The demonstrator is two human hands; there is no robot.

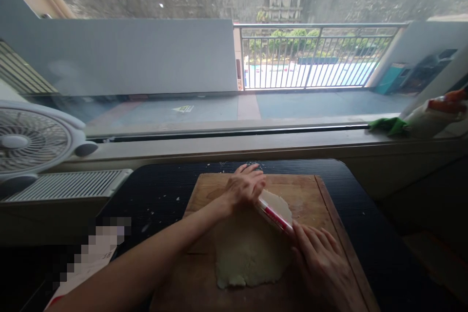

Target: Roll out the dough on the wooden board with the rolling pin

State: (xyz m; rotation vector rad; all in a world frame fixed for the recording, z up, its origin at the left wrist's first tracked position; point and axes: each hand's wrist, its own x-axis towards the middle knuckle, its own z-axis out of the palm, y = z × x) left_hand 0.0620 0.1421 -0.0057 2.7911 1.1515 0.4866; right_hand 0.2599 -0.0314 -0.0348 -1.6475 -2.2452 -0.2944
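Observation:
A flattened sheet of pale dough (252, 253) with ragged edges lies on a wooden board (208, 185). Slanting across its upper right part is a slim, clear rolling pin (274, 215) with a red label or filling inside. My left hand (245, 185) is closed over its far end, thumb bent down and the other fingers reaching forward past it. At the near end my right hand (320, 253) is closed on the pin, its fingers over the top. Both palms hide the ends of the pin.
The board rests on a black table (164, 183) scattered with white crumbs. A white fan (36, 141) stands at the left beside a slatted grey unit (76, 185). Behind the table runs a windowsill (219, 147), with a green cloth (389, 126) and a spray bottle (435, 114) at its right.

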